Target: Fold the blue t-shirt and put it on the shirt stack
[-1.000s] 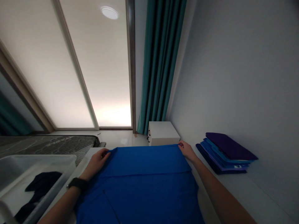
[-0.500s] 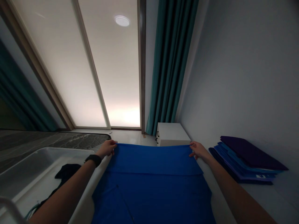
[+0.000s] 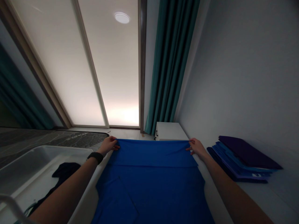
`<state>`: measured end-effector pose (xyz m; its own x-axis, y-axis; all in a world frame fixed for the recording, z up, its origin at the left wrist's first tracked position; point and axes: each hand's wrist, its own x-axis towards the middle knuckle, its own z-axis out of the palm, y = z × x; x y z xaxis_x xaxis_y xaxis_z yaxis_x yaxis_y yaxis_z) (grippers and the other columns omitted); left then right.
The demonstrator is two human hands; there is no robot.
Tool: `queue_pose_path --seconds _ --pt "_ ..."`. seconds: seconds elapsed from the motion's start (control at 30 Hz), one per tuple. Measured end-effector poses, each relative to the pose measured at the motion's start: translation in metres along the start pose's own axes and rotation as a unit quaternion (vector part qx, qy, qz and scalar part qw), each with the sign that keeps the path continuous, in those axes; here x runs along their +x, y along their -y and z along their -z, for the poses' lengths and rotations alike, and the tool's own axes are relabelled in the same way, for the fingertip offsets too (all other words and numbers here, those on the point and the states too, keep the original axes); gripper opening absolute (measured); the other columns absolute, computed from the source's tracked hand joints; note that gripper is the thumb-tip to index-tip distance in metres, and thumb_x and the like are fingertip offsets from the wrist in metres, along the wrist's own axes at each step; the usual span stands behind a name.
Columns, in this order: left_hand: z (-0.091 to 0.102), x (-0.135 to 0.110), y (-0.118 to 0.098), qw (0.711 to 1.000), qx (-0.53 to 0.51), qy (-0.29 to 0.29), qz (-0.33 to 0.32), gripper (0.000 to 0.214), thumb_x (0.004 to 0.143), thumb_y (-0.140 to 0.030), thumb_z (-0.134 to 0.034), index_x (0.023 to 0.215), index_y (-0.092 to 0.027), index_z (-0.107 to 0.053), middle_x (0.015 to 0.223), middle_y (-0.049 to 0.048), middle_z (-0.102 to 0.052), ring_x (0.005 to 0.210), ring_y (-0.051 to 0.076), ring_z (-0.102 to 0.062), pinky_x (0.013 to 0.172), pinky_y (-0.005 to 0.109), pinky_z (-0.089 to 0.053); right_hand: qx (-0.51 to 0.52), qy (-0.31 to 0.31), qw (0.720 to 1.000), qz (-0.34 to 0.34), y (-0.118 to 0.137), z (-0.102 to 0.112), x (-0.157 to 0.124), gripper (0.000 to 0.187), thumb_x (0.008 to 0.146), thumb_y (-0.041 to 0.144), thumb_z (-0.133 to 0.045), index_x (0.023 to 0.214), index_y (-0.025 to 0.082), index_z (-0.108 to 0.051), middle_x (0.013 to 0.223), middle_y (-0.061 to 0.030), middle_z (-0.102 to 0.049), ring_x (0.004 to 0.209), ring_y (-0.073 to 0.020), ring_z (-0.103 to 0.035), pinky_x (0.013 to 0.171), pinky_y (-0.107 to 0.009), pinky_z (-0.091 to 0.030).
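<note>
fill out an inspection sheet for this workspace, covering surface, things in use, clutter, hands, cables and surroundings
Surface: white surface, partly covered by blue cloth
Things in use: blue cloth, spread out, with a crosswise seam or fold
Clutter: stack of folded fabric at right; dark cloth inside white tub at left
Hands: left hand and right hand pinch the blue cloth's far edge
Cables: nothing seen
Surroundings: teal curtain, frosted panels, white cabinet

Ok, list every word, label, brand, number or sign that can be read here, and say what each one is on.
No readable text.
White mark on the folded stack: too small and blurred to read.
Blue cloth in the hands: no lettering visible.
</note>
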<state>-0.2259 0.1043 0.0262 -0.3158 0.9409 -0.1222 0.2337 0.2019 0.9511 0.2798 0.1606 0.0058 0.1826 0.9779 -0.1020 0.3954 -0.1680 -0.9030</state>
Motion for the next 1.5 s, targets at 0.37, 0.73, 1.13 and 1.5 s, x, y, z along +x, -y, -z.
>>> queue_pose_path --seconds 0.37,0.73,1.13,1.5 --pt "0.018 -0.045 -0.023 0.997 -0.053 0.014 -0.049 0.029 0.063 -0.029 -0.071 0.081 -0.016 -0.051 0.062 -0.0028 -0.062 0.058 0.022 -0.070 0.054 0.032 -0.058 0.127 0.011 0.991 0.029 0.012 0.018 -0.049 0.009 0.087 0.024 -0.047 0.095 0.023 -0.044 0.091 -0.0043 -0.058 0.078 -0.0223 -0.072 0.061 -0.033 -0.062" --pt "0.027 -0.092 -0.018 0.995 -0.070 -0.023 -0.075 0.027 0.065 -0.031 -0.067 0.082 -0.017 -0.053 0.065 -0.0025 -0.063 0.058 0.020 -0.069 0.060 0.036 -0.059 0.140 0.013 0.989 0.052 0.013 0.035 -0.098 0.009 0.085 0.024 -0.048 0.093 0.024 -0.044 0.086 -0.0053 -0.064 0.083 -0.0246 -0.071 0.064 -0.035 -0.062" --pt "0.041 -0.156 0.000 0.992 -0.041 -0.037 -0.115 0.026 0.068 -0.039 -0.063 0.082 -0.019 -0.052 0.072 -0.0002 -0.067 0.069 0.021 -0.070 0.075 0.039 -0.058 0.127 0.021 0.990 0.062 -0.016 0.052 -0.155 0.016 0.080 0.038 -0.052 0.090 0.026 -0.046 0.088 -0.0068 -0.068 0.087 -0.0271 -0.071 0.068 -0.039 -0.058" --pt "0.046 -0.181 0.058 0.968 0.164 -0.043 -0.185 0.035 0.079 -0.051 -0.043 0.070 -0.022 -0.058 0.070 0.0017 -0.064 0.074 0.023 -0.063 0.071 0.033 -0.051 -0.013 0.012 0.993 0.116 -0.061 0.044 -0.190 0.027 0.079 0.041 -0.038 0.070 0.023 -0.055 0.073 -0.0038 -0.066 0.059 -0.0164 -0.055 0.051 -0.027 -0.042"
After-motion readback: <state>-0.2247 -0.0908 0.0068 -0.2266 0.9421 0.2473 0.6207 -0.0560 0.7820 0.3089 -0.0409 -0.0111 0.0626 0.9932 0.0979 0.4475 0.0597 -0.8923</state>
